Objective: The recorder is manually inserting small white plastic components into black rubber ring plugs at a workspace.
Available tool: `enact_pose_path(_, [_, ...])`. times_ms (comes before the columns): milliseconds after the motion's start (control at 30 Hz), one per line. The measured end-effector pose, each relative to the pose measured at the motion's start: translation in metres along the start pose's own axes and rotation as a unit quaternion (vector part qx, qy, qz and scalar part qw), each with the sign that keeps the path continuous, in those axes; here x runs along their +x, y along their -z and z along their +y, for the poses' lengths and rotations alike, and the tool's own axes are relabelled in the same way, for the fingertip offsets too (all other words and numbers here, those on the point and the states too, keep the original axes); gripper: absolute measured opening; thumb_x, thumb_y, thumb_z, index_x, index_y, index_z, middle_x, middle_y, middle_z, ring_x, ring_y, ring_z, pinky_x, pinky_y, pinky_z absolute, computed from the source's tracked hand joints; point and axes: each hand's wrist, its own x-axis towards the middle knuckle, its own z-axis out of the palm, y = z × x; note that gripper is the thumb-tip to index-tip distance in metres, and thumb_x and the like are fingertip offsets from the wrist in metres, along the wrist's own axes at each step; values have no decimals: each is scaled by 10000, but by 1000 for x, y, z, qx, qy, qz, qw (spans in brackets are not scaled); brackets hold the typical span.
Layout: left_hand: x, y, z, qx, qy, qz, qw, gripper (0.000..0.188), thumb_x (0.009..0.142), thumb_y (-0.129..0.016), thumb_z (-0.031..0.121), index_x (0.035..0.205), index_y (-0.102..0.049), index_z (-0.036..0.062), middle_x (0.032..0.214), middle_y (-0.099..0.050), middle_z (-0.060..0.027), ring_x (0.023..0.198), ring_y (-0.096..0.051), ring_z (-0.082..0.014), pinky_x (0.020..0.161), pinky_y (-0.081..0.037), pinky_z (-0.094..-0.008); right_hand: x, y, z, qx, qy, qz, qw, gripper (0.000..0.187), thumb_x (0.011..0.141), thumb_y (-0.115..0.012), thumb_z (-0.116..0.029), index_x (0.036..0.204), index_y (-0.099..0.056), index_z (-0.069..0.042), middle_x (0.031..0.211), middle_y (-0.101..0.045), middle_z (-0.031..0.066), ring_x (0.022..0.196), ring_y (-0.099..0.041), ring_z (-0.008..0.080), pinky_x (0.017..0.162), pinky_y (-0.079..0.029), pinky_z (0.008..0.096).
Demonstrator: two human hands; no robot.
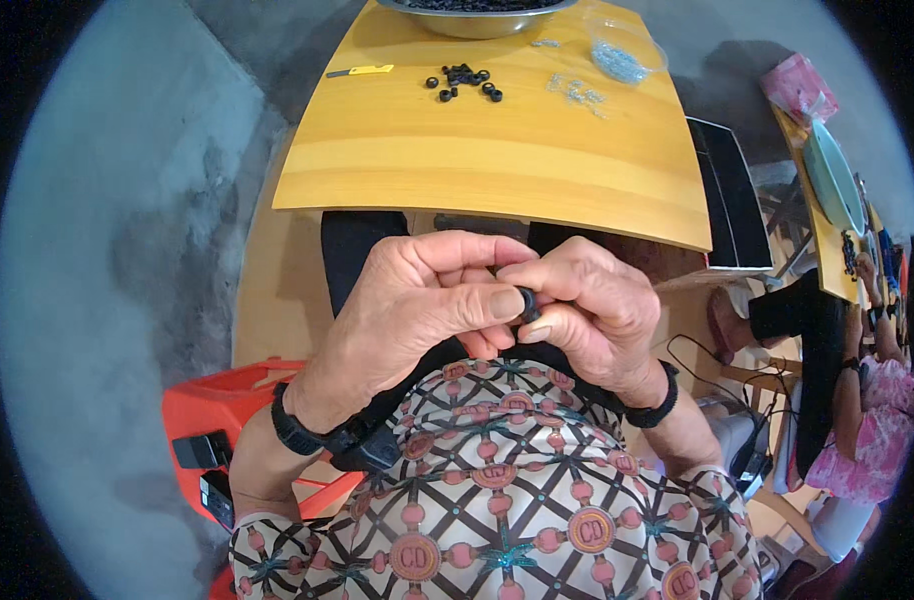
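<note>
Close together above my lap, just off the table's near edge, both hands pinch one small round black part (528, 306). It looks like the black ring-shaped pieces (463, 76) lying in a loose group on the table. My left hand (407, 295) is closed, its thumb against the part's left side. Closed from the other side, my right hand (589, 308) grips it between thumb and forefinger. Fingers cover much of the part, so its exact kind is hidden.
The yellow wooden table (487, 165) carries a yellow-handled cutter (361, 71), a metal basin (477, 20) of black pieces, a clear tub (622, 62) and scattered small clear pieces (577, 92). A red plastic stool (202, 400) stands left. At right another person (872, 430) works beside a green basin (834, 175).
</note>
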Motion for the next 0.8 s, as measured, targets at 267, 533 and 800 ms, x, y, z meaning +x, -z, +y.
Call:
enact_pose_path(267, [-3, -10, 1, 34, 35, 1, 999, 294, 834, -676, 155, 1034, -613, -51, 810, -657, -80, 611, -624, -94, 527, -522, -188, -17, 5, -6, -29, -15, 3, 999, 350, 727, -733, -200, 1015, -667, -12, 709, -588, 54, 651, -572, 181, 584, -460, 283])
enact_pose_path(533, [-9, 1, -2, 67, 78, -4, 995, 227, 859, -651, 175, 956, -644, -30, 712, -657, -80, 546, -625, -113, 469, -513, -197, -18, -2, -4, -55, 5, -12, 998, 327, 739, -727, -179, 1009, -661, -7, 736, -611, 78, 663, -590, 201, 591, -475, 294])
enact_pose_path(800, [-21, -1, -17, 73, 88, 20, 993, 212, 877, -633, 187, 810, -651, -13, 666, -635, -64, 545, -621, -113, 470, -510, -198, -27, -10, -17, -70, -89, -38, 993, 336, 739, -728, -151, 1027, -645, 2, 748, -615, 95, 674, -598, 230, 602, -486, 305])
